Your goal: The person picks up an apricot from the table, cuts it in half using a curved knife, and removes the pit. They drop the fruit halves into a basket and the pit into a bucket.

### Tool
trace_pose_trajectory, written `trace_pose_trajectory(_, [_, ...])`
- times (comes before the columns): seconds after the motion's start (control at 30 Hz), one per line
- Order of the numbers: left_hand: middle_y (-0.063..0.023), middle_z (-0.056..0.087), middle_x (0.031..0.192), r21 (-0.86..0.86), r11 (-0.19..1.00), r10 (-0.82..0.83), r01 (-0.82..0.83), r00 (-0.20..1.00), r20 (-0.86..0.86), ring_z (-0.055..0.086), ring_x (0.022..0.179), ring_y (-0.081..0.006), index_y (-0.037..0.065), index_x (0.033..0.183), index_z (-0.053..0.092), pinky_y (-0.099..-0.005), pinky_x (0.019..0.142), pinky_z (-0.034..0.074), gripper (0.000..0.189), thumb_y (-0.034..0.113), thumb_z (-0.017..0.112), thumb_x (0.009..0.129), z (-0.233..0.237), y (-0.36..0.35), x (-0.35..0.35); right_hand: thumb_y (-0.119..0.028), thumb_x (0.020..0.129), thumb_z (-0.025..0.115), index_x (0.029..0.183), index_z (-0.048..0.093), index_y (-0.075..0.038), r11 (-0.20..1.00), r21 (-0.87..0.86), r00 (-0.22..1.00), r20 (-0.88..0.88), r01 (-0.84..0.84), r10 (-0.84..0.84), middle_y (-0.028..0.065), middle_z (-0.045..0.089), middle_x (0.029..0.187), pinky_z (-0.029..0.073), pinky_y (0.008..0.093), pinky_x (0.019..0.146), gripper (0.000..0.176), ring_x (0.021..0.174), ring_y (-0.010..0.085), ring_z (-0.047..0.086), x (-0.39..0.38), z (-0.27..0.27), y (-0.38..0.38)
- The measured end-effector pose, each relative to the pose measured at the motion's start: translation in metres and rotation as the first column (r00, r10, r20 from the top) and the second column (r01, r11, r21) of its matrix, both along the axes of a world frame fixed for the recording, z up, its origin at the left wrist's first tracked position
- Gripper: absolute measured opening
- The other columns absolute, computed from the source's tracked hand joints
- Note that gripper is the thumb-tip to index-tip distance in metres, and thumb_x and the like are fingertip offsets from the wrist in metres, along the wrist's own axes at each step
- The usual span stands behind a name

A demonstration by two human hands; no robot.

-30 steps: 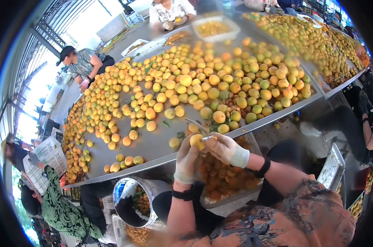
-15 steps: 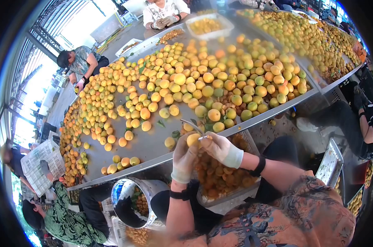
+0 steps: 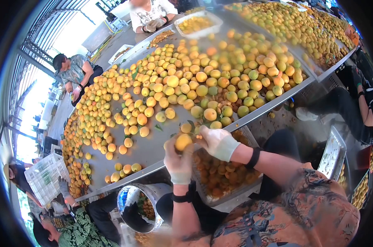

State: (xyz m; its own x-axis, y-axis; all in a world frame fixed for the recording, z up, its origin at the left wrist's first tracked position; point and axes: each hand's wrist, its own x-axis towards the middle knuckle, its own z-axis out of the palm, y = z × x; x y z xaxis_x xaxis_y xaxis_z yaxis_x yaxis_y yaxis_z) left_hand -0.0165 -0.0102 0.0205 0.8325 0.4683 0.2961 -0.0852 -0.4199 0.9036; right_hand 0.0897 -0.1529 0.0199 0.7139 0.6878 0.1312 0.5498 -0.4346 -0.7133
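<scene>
My left hand (image 3: 177,162), in a pale glove, is closed round a yellow-orange apricot (image 3: 183,142) just over the table's near edge. Beside it, my right hand (image 3: 218,143), gloved too, has thumb and fingers pinched together close to that fruit. A small brownish bit shows at its fingertips; what else it grips is hidden. Another apricot (image 3: 186,127) lies right behind the held one. Below my hands stands a clear tub (image 3: 252,181) filled with apricot pieces.
A metal table (image 3: 126,162) with a raised rim carries many apricots. A white bucket (image 3: 159,193) with dark smears stands left of my knees. Across the table a co-worker sits by a plastic tray (image 3: 213,31). On the left, a person handles a white crate (image 3: 46,175).
The curved metal blade that stuck up between my hands no longer shows. My left hand has turned, leaving the apricot more exposed, and my right hand has drawn slightly away. The view has shifted.
</scene>
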Motion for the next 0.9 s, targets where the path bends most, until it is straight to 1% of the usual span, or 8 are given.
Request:
trace_pose_trajectory(0.07, [-0.0080, 0.063, 0.114, -0.159, 0.987, 0.034, -0.024, 0.998, 0.059, 0.062, 0.098, -0.0179, 0.000, 0.129, 0.052, -0.0305, 0.086, 0.052, 0.051, 0.035, 0.067, 0.095, -0.003, 0.004, 0.003, -0.032, 0.100, 0.056, 0.103, 0.052, -0.001, 0.995, 0.092, 0.998, -0.036, 0.050, -0.047, 0.0237, 0.065, 0.078, 0.051, 0.0444, 0.064, 0.031, 0.079, 0.0412, 0.066, -0.001, -0.011, 0.003])
trace_pose_trajectory(0.13, [-0.0087, 0.062, 0.117, -0.505, 0.854, -0.029, 0.125, 0.980, 0.195, 0.062, 0.102, -0.0197, 0.000, 0.133, 0.049, -0.0343, 0.090, 0.051, 0.051, 0.033, 0.064, 0.097, -0.001, 0.002, 0.005, -0.036, 0.100, 0.055, 0.104, 0.053, -0.002, 0.878, 0.479, 0.980, -0.177, 0.003, 0.093, 0.0241, 0.065, 0.080, 0.051, 0.0443, 0.066, 0.035, 0.081, 0.0421, 0.066, -0.010, -0.004, 0.004])
trace_pose_trajectory(0.27, [-0.0102, 0.059, 0.123, -0.581, 0.767, -0.088, 0.274, 0.941, 0.327, 0.058, 0.111, -0.0202, -0.001, 0.139, 0.044, -0.0365, 0.099, 0.046, 0.049, 0.027, 0.058, 0.101, 0.007, -0.014, 0.012, -0.038, 0.101, 0.054, 0.106, 0.054, -0.001, 0.924, 0.380, 0.933, -0.320, -0.035, 0.167, 0.0253, 0.065, 0.086, 0.051, 0.0457, 0.069, 0.038, 0.085, 0.0449, 0.064, -0.019, -0.005, -0.002])
trace_pose_trajectory(0.6, [-0.0107, 0.059, 0.123, -0.594, 0.773, -0.047, 0.221, 0.955, 0.293, 0.058, 0.110, -0.0197, -0.003, 0.139, 0.044, -0.0352, 0.099, 0.045, 0.051, 0.030, 0.057, 0.102, -0.011, -0.027, 0.016, -0.033, 0.102, 0.051, 0.111, 0.053, -0.001, 0.936, 0.347, 0.921, -0.381, 0.056, 0.086, 0.0231, 0.066, 0.088, 0.051, 0.0425, 0.071, 0.033, 0.085, 0.0428, 0.065, -0.030, -0.019, 0.004])
trace_pose_trajectory(0.67, [-0.0101, 0.059, 0.122, -0.310, 0.945, -0.045, 0.106, 0.979, 0.199, 0.057, 0.108, -0.0181, -0.004, 0.137, 0.046, -0.0325, 0.096, 0.046, 0.051, 0.031, 0.058, 0.101, -0.006, -0.023, 0.018, -0.033, 0.102, 0.051, 0.114, 0.053, -0.001, 0.933, 0.352, 0.915, -0.395, 0.071, 0.080, 0.0233, 0.066, 0.088, 0.051, 0.0430, 0.071, 0.034, 0.086, 0.0433, 0.065, -0.027, -0.032, 0.007])
trace_pose_trajectory(0.73, [-0.0064, 0.059, 0.115, -0.258, 0.965, 0.004, 0.037, 0.987, 0.158, 0.056, 0.100, -0.0143, -0.003, 0.132, 0.049, -0.0267, 0.086, 0.046, 0.047, 0.031, 0.058, 0.101, 0.001, -0.023, 0.025, -0.034, 0.102, 0.052, 0.117, 0.053, -0.002, 0.931, 0.354, 0.909, -0.411, 0.089, 0.070, 0.0235, 0.066, 0.088, 0.051, 0.0436, 0.072, 0.036, 0.086, 0.0437, 0.065, -0.026, -0.028, 0.007])
trace_pose_trajectory(0.83, [-0.0059, 0.061, 0.114, -0.485, 0.874, 0.068, 0.038, 0.978, 0.199, 0.057, 0.099, -0.0144, -0.003, 0.130, 0.051, -0.0275, 0.086, 0.047, 0.047, 0.035, 0.054, 0.103, -0.001, -0.025, 0.028, -0.041, 0.100, 0.052, 0.113, 0.054, 0.000, 0.951, 0.299, 0.914, -0.402, 0.075, 0.055, 0.0270, 0.067, 0.095, 0.051, 0.0470, 0.077, 0.043, 0.094, 0.0451, 0.064, -0.026, -0.018, 0.005])
trace_pose_trajectory(0.9, [-0.0075, 0.061, 0.114, -0.752, 0.626, -0.042, 0.206, 0.972, 0.232, 0.057, 0.099, -0.0159, -0.003, 0.127, 0.053, -0.0300, 0.088, 0.047, 0.046, 0.036, 0.052, 0.103, -0.008, -0.019, 0.026, -0.042, 0.100, 0.052, 0.113, 0.055, 0.000, 0.974, 0.227, 0.949, -0.313, 0.026, 0.047, 0.0271, 0.067, 0.094, 0.051, 0.0482, 0.077, 0.044, 0.094, 0.0446, 0.064, -0.025, -0.012, 0.003])
